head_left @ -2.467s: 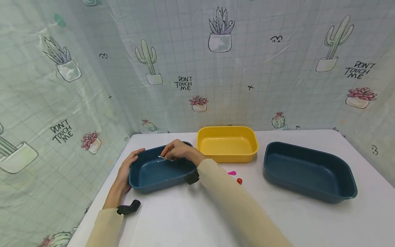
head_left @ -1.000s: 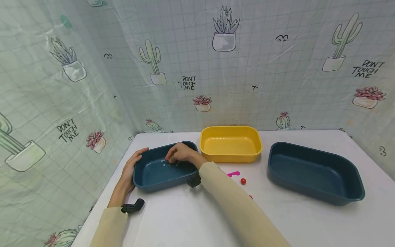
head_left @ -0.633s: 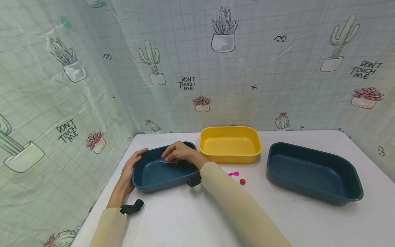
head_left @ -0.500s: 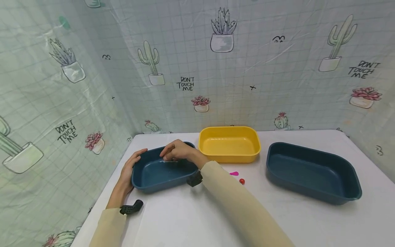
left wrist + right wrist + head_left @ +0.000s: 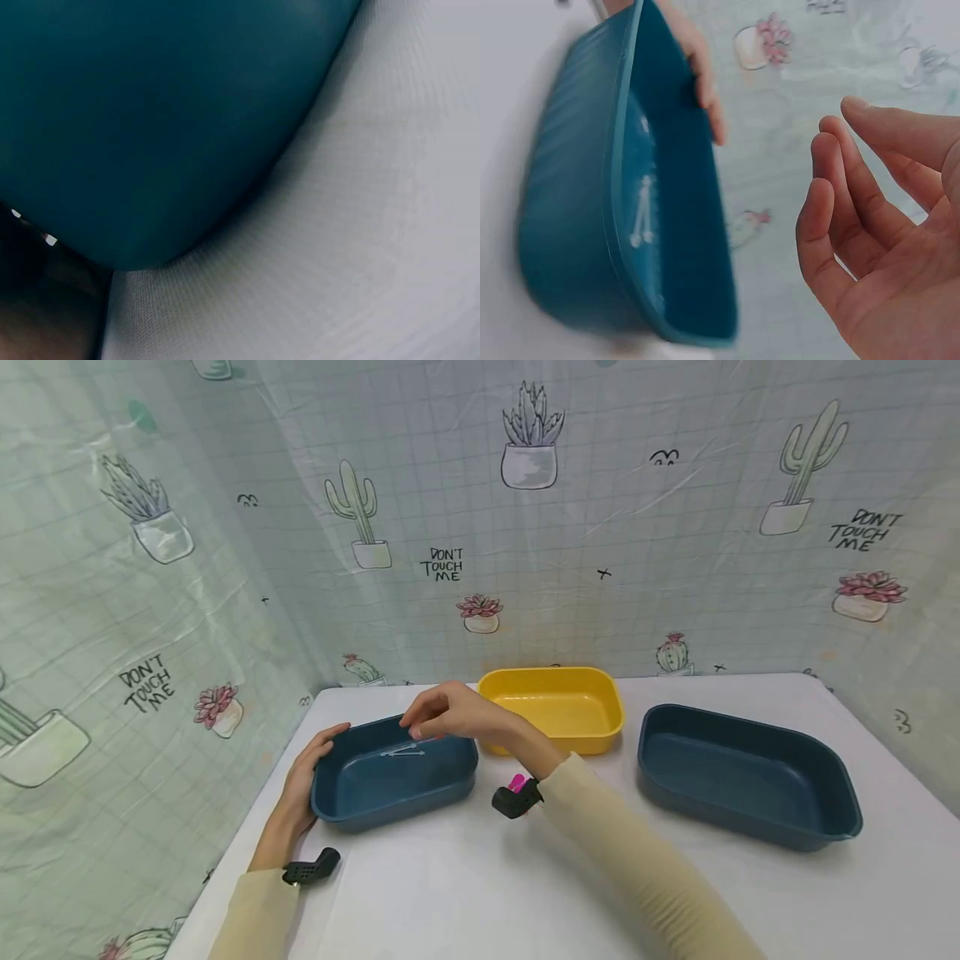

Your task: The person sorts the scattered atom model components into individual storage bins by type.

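My left hand (image 5: pixel 300 785) holds the left end of a dark blue tray (image 5: pixel 397 793), its fingers bent round the far corner; the thumb is hidden. Inside the tray lie several thin white sticks with knobbed ends, which look like cotton swabs (image 5: pixel 405 753). Above the tray's far right part hangs my right hand (image 5: pixel 465 714), fingers loosely bent. In the right wrist view, the thumb (image 5: pixel 900 131) stands apart from the other fingers and nothing lies between them. The left wrist view shows mostly the tray's outer wall (image 5: pixel 165 135).
A yellow tray (image 5: pixel 551 745) stands at the back, partly behind my right hand. A larger dark blue tray (image 5: pixel 750 822) is on the right. A small pink object (image 5: pixel 517 782) lies on the white table (image 5: pixel 420 893), partly covered by the right wrist camera. A patterned curtain (image 5: pixel 570 543) surrounds the table.
My right hand has let go of a white stick and risen out of the left tray, moving slightly right. More of the sticks show now. The left hand keeps its place on the tray.
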`<state>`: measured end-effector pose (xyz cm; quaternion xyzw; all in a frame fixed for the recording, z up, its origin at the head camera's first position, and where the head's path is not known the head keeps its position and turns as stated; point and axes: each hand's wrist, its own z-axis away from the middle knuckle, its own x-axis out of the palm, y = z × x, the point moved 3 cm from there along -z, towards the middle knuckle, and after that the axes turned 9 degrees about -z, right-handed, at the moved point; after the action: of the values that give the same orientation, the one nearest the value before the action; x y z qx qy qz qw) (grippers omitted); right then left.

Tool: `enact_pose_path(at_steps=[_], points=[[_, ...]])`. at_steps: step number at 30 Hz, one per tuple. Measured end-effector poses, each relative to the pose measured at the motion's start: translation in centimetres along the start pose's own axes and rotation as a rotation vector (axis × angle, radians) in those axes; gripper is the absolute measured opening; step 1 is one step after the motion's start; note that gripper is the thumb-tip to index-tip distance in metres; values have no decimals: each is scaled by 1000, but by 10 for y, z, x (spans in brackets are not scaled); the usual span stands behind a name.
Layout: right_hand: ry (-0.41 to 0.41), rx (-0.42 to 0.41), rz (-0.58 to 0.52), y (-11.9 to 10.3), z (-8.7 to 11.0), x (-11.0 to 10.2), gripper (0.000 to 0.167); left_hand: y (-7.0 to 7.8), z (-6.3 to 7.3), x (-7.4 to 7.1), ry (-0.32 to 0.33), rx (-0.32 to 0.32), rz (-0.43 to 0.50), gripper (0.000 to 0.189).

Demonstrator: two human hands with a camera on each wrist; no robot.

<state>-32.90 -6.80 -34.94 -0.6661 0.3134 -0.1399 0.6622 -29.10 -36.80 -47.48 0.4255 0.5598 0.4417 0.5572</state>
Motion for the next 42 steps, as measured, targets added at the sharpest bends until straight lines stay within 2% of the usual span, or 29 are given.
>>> enact_pose_path(at_steps=[5,12,20,30,37,42], points=[[19,-5,10,-6,38,-14,19,-2,-1,1,-13,9,8,51],[76,9,109,-4,85,-34,17,-2,-1,1,-42,24,37,49],[124,37,160,12,122,-45,21,-3,1,0,-38,21,28,48],[134,101,274,47,145,-46,18,-2,0,1,-54,46,40,51],[156,144,265,75,149,-46,16,-1,1,1,-52,43,39,51],[158,121,300,85,146,-40,13,-1,2,1,-39,24,10,53]])
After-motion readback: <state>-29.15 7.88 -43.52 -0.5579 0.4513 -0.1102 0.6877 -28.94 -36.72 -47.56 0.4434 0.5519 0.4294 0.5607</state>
